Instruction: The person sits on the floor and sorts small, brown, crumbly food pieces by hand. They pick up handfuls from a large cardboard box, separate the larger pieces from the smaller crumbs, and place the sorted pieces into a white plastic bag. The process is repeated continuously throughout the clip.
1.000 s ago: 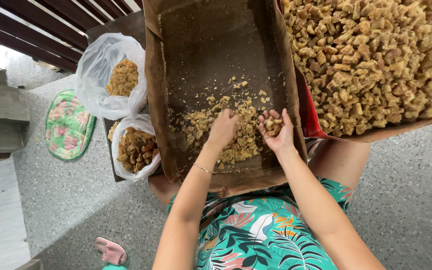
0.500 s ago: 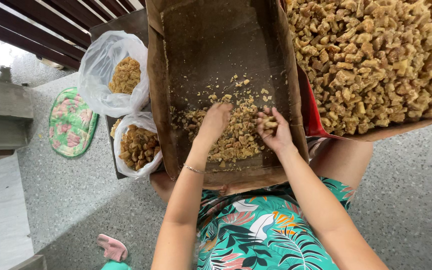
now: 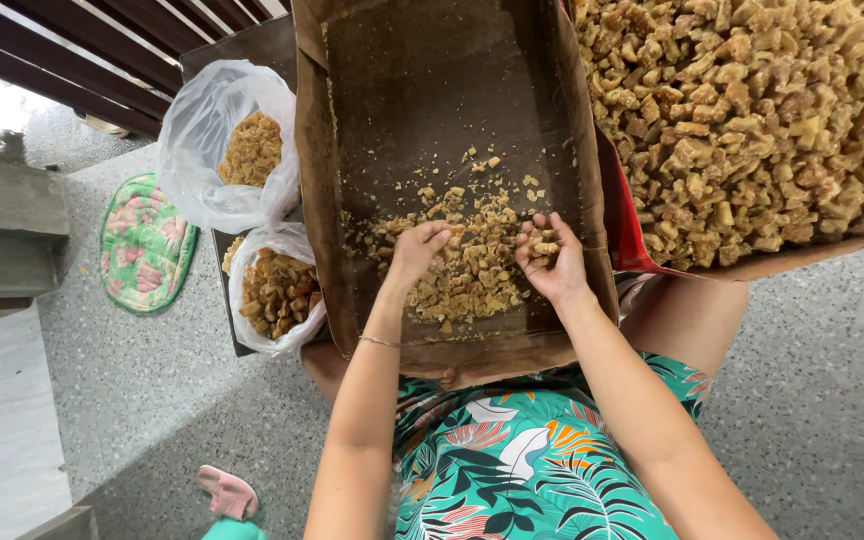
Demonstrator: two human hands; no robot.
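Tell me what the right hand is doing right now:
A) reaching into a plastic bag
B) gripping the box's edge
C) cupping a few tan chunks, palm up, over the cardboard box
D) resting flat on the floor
C: the right hand is turned palm up with several tan chunks in it, above the pile in the cardboard box, while the left hand rests on the pile.

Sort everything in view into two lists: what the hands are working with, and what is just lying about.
In use:
- left hand, on the small tan chunks
- right hand, cupping a few chunks
- brown cardboard tray holding them

Lying about:
- heaped tray of bigger chunks
- upper plastic bag
- lower plastic bag
- green floral mat
- pink slipper
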